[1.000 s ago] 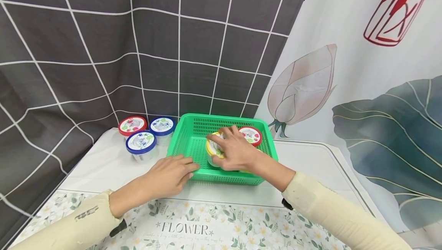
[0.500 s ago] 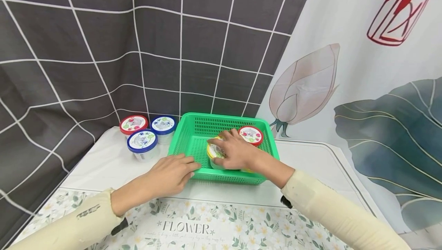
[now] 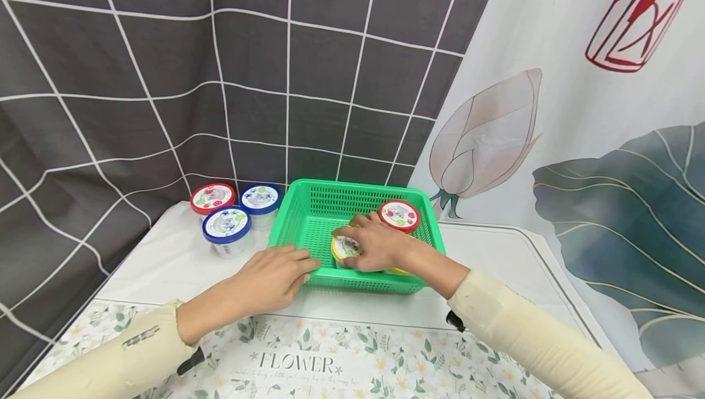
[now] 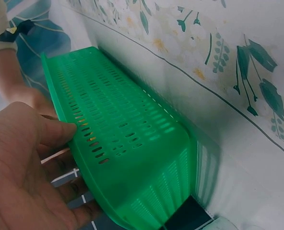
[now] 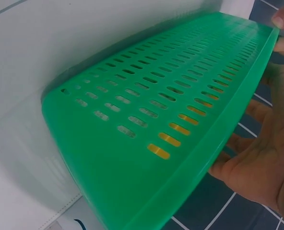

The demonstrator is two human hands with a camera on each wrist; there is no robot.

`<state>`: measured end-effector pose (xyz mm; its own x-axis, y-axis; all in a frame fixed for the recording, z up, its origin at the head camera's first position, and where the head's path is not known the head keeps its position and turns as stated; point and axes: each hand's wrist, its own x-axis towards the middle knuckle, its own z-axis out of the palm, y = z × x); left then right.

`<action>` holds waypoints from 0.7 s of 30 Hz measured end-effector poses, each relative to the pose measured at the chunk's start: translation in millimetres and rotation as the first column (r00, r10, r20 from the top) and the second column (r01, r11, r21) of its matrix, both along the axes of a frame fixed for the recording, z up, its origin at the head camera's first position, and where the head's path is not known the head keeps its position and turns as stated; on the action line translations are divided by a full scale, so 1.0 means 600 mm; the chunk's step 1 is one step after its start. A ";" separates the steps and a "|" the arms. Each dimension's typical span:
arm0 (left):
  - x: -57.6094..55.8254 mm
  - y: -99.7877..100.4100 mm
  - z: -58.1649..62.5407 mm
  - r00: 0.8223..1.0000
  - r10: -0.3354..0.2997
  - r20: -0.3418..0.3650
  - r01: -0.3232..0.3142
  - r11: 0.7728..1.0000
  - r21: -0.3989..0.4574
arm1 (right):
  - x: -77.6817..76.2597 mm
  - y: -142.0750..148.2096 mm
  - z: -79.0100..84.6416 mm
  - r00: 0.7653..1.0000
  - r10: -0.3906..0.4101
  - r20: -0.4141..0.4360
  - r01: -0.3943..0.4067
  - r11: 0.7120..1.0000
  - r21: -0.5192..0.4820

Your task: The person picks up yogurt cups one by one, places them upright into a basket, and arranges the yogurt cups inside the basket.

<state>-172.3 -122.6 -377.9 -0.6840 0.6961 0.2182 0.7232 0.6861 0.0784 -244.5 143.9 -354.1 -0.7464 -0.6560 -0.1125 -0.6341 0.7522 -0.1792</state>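
Observation:
My right hand [image 3: 382, 246] reaches into the green plastic basket [image 3: 352, 279] and grips a yellow-lidded round tub [image 3: 341, 251] from above, fingers and thumb around its lid. The tub sits low in the basket, partly hidden by the hand. Behind it, in the right back corner, is a red-lidded tub [image 3: 399, 215]. A bit of another yellow lid [image 3: 401, 272] shows under my right wrist. My left hand [image 3: 275, 278] holds the basket's near left rim; in the left wrist view, the thumb [image 4: 58, 132] presses the outer wall while the fingers go over the rim.
Left of the basket stand a red-lidded tub [image 3: 212, 197] and two blue-lidded tubs, one in front [image 3: 226, 225] and one behind [image 3: 260, 199]. A dark checked curtain [image 3: 248, 68] hangs behind. A floral cloth [image 3: 330, 362] covers the front of the table.
The yellow-lidded tub has gone slightly lower in the basket, with my right hand on it. My left hand stays at the rim.

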 end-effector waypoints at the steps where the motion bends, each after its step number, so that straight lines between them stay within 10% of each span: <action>1: 0.000 0.000 0.000 1.000 0.000 0.001 0.000 1.000 0.000 | 0.000 0.000 0.001 1.000 0.002 -0.001 -0.002 1.000 0.001; 21: -0.002 -0.002 0.002 0.995 0.035 0.098 -0.035 0.999 0.000 | 0.007 0.015 0.006 1.000 0.010 0.023 -0.010 1.000 -0.002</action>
